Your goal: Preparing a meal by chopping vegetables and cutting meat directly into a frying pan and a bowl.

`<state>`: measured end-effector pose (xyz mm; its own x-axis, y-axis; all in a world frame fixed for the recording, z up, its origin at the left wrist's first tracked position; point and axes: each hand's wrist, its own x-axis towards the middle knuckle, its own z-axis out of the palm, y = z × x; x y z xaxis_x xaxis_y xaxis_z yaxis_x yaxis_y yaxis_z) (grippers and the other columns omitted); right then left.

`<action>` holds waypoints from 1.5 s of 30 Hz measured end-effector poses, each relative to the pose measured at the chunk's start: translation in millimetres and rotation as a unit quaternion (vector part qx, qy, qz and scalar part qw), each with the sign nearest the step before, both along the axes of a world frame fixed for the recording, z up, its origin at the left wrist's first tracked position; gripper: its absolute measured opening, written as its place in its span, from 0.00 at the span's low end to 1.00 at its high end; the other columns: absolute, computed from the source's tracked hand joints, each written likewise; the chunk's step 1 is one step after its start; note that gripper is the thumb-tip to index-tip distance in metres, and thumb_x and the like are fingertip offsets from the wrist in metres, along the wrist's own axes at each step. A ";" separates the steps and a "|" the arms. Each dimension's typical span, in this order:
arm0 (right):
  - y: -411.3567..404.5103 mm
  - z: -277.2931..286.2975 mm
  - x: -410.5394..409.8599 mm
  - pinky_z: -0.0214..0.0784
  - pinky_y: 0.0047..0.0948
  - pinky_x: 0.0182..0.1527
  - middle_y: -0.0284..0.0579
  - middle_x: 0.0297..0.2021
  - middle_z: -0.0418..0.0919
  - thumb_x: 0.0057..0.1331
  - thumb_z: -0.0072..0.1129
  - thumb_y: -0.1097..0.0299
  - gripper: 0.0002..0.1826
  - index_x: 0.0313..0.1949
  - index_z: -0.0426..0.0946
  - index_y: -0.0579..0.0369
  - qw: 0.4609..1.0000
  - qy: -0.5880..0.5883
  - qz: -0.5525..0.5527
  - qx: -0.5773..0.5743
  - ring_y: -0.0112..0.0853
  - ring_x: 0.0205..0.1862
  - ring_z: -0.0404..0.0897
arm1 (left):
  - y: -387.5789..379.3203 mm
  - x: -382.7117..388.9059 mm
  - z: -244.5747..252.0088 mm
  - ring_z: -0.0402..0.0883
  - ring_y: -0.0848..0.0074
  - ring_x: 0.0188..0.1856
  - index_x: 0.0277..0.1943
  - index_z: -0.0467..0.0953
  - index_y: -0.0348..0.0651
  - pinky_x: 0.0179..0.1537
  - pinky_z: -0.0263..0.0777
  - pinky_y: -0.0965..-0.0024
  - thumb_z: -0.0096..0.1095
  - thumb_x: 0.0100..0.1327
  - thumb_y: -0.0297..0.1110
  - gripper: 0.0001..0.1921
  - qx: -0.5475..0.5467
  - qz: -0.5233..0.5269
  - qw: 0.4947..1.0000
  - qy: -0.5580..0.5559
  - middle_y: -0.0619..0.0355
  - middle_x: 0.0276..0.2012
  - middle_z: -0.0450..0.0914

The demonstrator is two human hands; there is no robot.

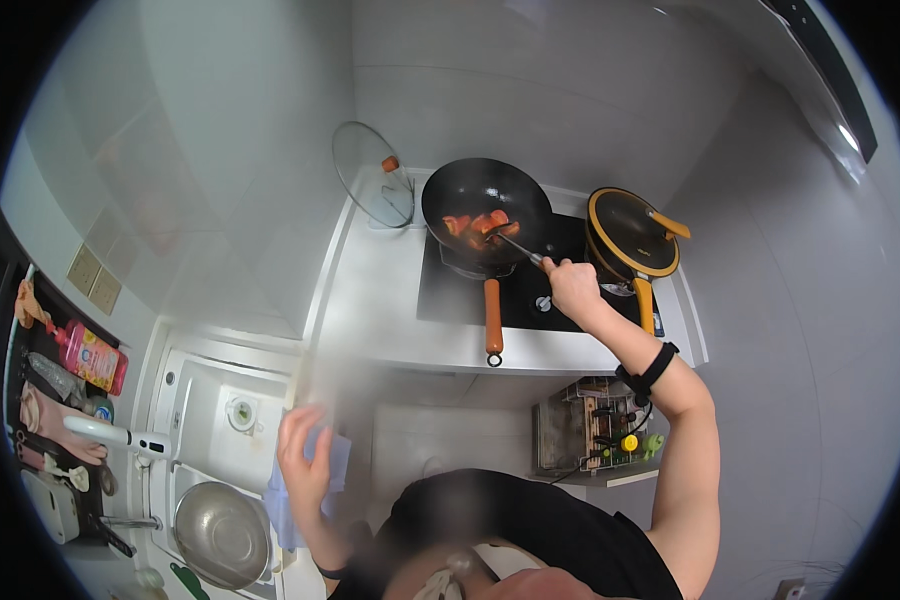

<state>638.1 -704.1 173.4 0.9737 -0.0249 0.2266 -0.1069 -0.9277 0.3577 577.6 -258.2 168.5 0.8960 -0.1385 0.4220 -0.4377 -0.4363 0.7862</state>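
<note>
My right hand (574, 288) grips the handle of a metal spatula (523, 252). Its blade rests among cut red pieces, likely tomato (487, 223), in the bottom of a black wok (487, 180). The wok sits on the left side of a black cooktop (457, 300), with its orange-brown handle (493, 315) pointing towards me. Away to the left, my left hand (304, 456) is raised with fingers apart and holds nothing. It is nearest to a pale blue cloth (337, 457) by the sink edge. Haze blurs part of the view.
A lidded pan with yellow trim (633, 232) stands right of the wok. A glass lid (371, 176) leans upright behind left. The white sink (202, 420) holds a metal bowl (222, 535) in one basin. Below the counter, an open pull-out rack (600, 427) carries several bottles.
</note>
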 end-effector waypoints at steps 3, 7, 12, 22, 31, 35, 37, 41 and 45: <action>-3.6 6.4 5.2 0.68 0.37 0.25 0.47 0.22 0.75 0.50 0.51 0.73 0.19 0.45 0.71 0.51 0.999 0.042 -0.014 -0.004 0.40 0.24 0.77 | -0.9 0.0 -0.3 0.72 0.60 0.46 0.41 0.75 0.35 0.50 0.64 0.66 0.57 0.53 0.23 0.11 -0.007 -0.002 1.000 -0.006 0.50 0.41 0.74; -26.3 37.4 7.5 0.70 0.38 0.38 0.47 0.33 0.79 0.52 0.56 0.65 0.19 0.46 0.76 0.43 0.976 0.049 -0.090 0.191 0.42 0.37 0.78 | 1.8 -1.1 -3.9 0.73 0.61 0.46 0.41 0.75 0.35 0.49 0.64 0.66 0.57 0.53 0.22 0.11 -0.004 0.007 1.000 -0.009 0.50 0.41 0.74; -28.2 55.1 -1.7 0.70 0.39 0.34 0.44 0.26 0.79 0.52 0.53 0.68 0.14 0.40 0.77 0.47 0.989 -0.029 -0.064 0.128 0.41 0.32 0.78 | 3.9 -6.5 -5.4 0.73 0.61 0.45 0.40 0.75 0.35 0.48 0.65 0.66 0.57 0.53 0.23 0.10 -0.015 0.014 1.000 -0.005 0.50 0.40 0.74; -23.7 17.9 15.8 0.69 0.35 0.28 0.42 0.23 0.77 0.52 0.51 0.72 0.16 0.42 0.74 0.48 0.998 0.041 -0.041 -0.036 0.38 0.28 0.79 | 4.7 -0.7 -9.9 0.73 0.61 0.45 0.40 0.75 0.35 0.49 0.64 0.66 0.56 0.54 0.24 0.10 0.000 0.008 1.000 -0.009 0.50 0.41 0.74; -35.7 38.1 31.7 0.68 0.37 0.28 0.46 0.25 0.76 0.49 0.52 0.75 0.19 0.43 0.75 0.48 0.999 -0.020 0.019 -0.029 0.38 0.27 0.77 | 6.8 -1.4 -8.3 0.72 0.61 0.46 0.40 0.75 0.35 0.49 0.64 0.66 0.57 0.54 0.24 0.10 0.009 0.011 1.000 0.001 0.50 0.41 0.74; -42.5 29.0 39.6 0.69 0.36 0.30 0.46 0.26 0.76 0.50 0.52 0.72 0.19 0.44 0.74 0.49 0.999 0.031 0.017 -0.037 0.38 0.29 0.78 | 9.5 -1.6 -8.2 0.72 0.61 0.45 0.40 0.75 0.35 0.49 0.64 0.66 0.57 0.54 0.24 0.10 0.013 0.025 1.000 -0.001 0.51 0.41 0.74; -42.5 28.4 40.2 0.69 0.37 0.31 0.47 0.26 0.77 0.50 0.52 0.71 0.18 0.44 0.74 0.49 0.998 0.055 0.006 -0.035 0.39 0.30 0.78 | 13.9 -4.4 -10.4 0.72 0.60 0.45 0.40 0.75 0.35 0.49 0.64 0.66 0.57 0.54 0.24 0.10 0.014 0.031 0.999 0.003 0.51 0.41 0.74; -57.8 37.8 35.0 0.70 0.38 0.40 0.45 0.32 0.79 0.53 0.54 0.63 0.15 0.43 0.76 0.41 0.982 0.023 -0.095 0.160 0.41 0.37 0.78 | 20.1 -4.5 -11.6 0.72 0.60 0.45 0.40 0.75 0.35 0.49 0.64 0.66 0.57 0.54 0.25 0.10 0.010 0.050 0.999 0.006 0.51 0.41 0.75; -58.2 61.7 19.8 0.70 0.38 0.36 0.45 0.27 0.78 0.52 0.56 0.66 0.16 0.43 0.75 0.41 0.996 -0.014 -0.057 0.068 0.40 0.33 0.78 | 17.9 2.0 -17.9 0.72 0.59 0.44 0.40 0.75 0.35 0.48 0.64 0.65 0.58 0.53 0.25 0.10 0.001 0.036 0.999 0.017 0.50 0.40 0.75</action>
<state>657.8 -762.3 235.1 0.9563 -0.1665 0.2404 -0.2219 -0.9486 0.2257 579.6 -240.3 150.6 0.9173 -0.0736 0.3912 -0.3783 -0.4675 0.7990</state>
